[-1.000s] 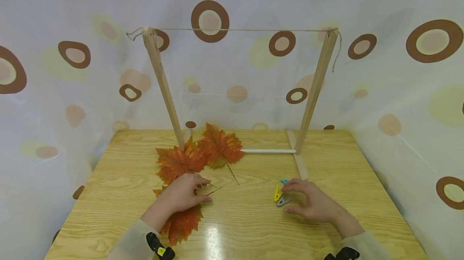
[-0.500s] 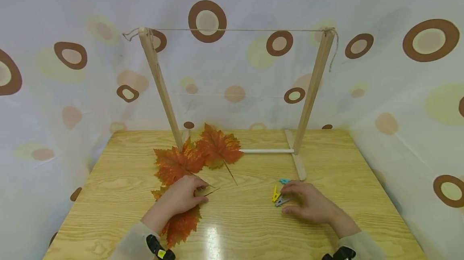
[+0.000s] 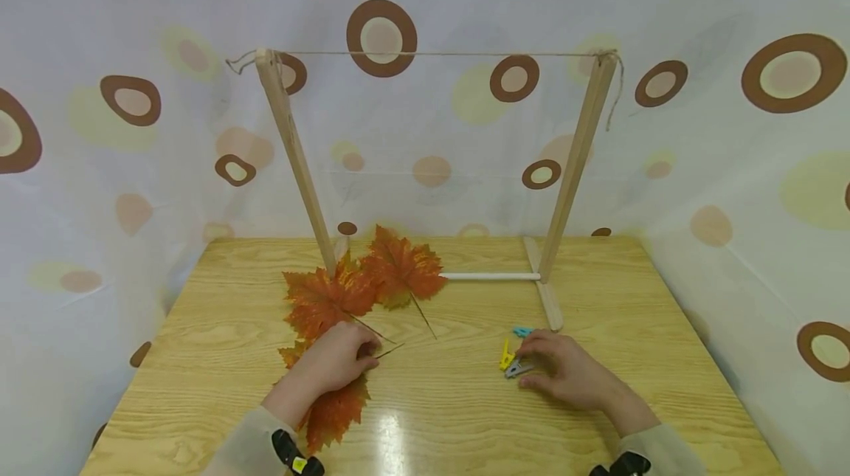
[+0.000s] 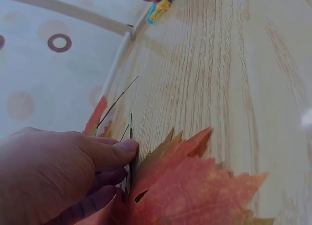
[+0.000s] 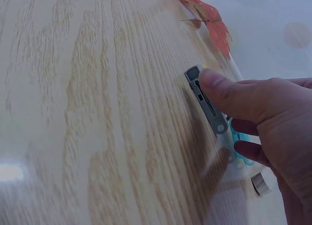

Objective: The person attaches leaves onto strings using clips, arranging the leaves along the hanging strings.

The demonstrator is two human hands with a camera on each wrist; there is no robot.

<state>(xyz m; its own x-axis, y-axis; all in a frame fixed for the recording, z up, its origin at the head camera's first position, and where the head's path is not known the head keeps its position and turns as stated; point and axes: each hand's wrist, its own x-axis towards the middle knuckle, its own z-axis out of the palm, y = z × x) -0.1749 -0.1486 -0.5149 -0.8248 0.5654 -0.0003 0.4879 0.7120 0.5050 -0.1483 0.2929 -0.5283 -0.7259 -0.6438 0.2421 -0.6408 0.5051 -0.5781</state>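
Note:
Several orange-red artificial maple leaves lie at the left of the table, including an upper leaf (image 3: pixel 401 266), a middle leaf (image 3: pixel 325 295) and a lower leaf (image 3: pixel 335 413). My left hand (image 3: pixel 335 358) is over the lower leaves; its thumb and curled fingers pinch a thin leaf stem (image 4: pixel 131 125), though the index fingertip is hidden in the left wrist view. My right hand (image 3: pixel 567 373) hovers around small clothespins: grey (image 5: pixel 207 100), yellow (image 3: pixel 507 355) and blue (image 3: pixel 522 331). Its thumb is beside the grey one, fingers loosely bent, with a gap between thumb and index.
A wooden frame stands behind, with a left post (image 3: pixel 295 159), a right post (image 3: pixel 579 166) and a twine (image 3: pixel 438 54) tied across the top. A white rod (image 3: pixel 491 277) joins the posts low down. Patterned curtain surrounds the wooden table (image 3: pixel 438 402).
My left thumb and index have drawn closer together at the leaf stem. The right hand stays almost still by the clothespins. The leaves and frame have not visibly moved.

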